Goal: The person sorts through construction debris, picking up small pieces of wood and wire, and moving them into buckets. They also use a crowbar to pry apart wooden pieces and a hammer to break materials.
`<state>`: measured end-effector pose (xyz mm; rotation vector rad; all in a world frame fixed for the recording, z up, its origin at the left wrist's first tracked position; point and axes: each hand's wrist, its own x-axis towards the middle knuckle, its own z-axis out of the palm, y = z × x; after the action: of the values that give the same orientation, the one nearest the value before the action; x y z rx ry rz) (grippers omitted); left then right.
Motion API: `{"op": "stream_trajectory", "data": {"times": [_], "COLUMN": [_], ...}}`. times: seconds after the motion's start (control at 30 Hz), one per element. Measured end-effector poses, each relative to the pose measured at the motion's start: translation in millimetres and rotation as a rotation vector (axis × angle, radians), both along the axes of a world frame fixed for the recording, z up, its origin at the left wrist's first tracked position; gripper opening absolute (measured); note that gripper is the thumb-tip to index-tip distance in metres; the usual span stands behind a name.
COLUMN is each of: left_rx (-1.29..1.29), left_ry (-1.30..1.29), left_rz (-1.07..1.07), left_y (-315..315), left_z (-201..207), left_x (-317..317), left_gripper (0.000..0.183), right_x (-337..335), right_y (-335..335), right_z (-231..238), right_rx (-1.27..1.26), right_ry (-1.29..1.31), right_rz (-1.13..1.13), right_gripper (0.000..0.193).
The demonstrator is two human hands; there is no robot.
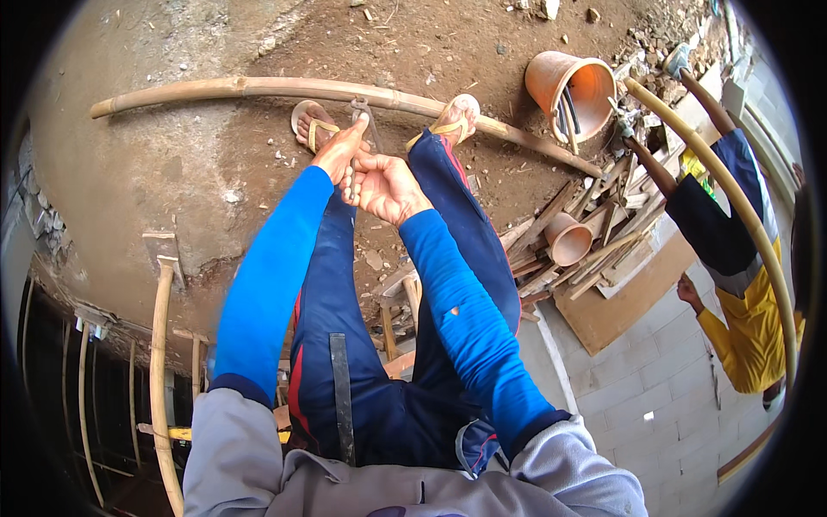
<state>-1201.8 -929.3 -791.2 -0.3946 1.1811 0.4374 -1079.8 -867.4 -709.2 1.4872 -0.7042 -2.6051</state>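
Note:
Over the bamboo pole on the ground, both my hands meet on a rusty metal tool that looks like a pair of pincers. Its rounded head points away from me, past my fingers. My left hand is closed around it, thumb stretched along the tool toward its head. Just nearer and to the right, my right hand is closed with its fingertips at the handle end. My fingers hide much of the handles. My sandalled feet rest against the near side of the pole.
An orange bucket lies tipped at the pole's right, with tools inside. Beyond are scrap wood, a small pot and rubble. A co-worker in a yellow top is at right, near a long curved pole. Bamboo supports stand lower left.

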Motion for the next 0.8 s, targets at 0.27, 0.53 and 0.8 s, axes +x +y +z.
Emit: {"op": "stream_trajectory", "data": {"times": [0.27,0.53,0.8], "left_rx": [-0.062,0.211,0.447], "left_ry": [0.173,0.237,0.232], "left_rz": [-0.145,-0.053,0.135], "left_y": [18,12,56], "left_z": [-6,173,224], "left_x": [5,52,57], "left_gripper": [0.052,0.053,0.059], "right_x": [-17,11,125], "right_y": [-7,-14,94], "right_z": [6,219,262], "right_rx": [-0.032,0.219,0.632], "right_ry": [-0.145,-0.303,-0.512], "right_rz": [-0.019,0.269,0.219], "right_gripper": [0.012,0.018,0.026]}}
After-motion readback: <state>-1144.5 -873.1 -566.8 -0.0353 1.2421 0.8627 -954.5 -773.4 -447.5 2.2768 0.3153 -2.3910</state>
